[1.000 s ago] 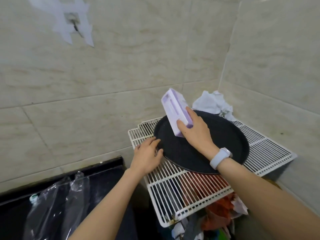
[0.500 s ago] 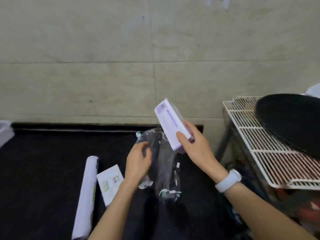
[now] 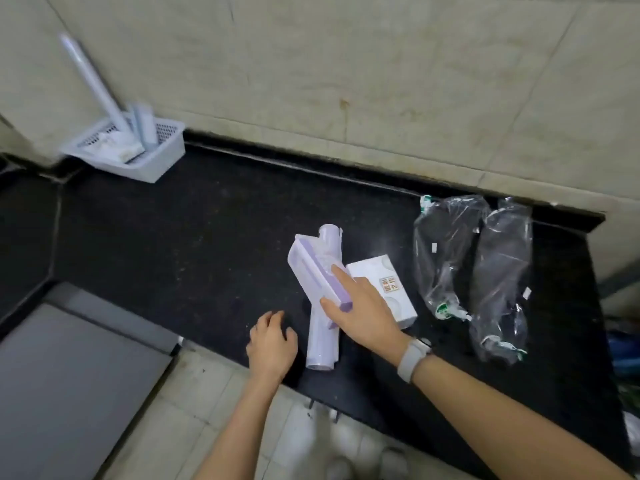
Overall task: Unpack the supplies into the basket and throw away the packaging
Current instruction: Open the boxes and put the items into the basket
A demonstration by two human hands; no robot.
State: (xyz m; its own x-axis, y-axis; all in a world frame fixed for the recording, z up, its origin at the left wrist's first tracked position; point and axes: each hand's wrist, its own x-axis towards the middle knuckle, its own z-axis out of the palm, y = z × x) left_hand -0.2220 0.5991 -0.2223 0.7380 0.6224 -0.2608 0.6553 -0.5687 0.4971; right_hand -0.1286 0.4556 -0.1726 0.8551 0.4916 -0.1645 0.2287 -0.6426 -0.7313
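View's swung left off the wire rack, so the basket (image 3: 145, 157) shows at the desk's (image 3: 207, 237) far corner. Right hand (image 3: 367, 313) has its grip closed on the purple box (image 3: 311, 271), now low over the roll (image 3: 322, 341) beside the white box (image 3: 391, 289). Left hand (image 3: 272, 344) rests loose, holding nothing, away from the plastic bags (image 3: 474, 271).

Soft, even indoor light, moderately bright; source not visible. Faint glare on plastic bags (image 3: 472, 268) far right. Mild motion blur overall. Wide-angle bending at edges. Near floor (image 3: 214, 386) and feet out of focus.
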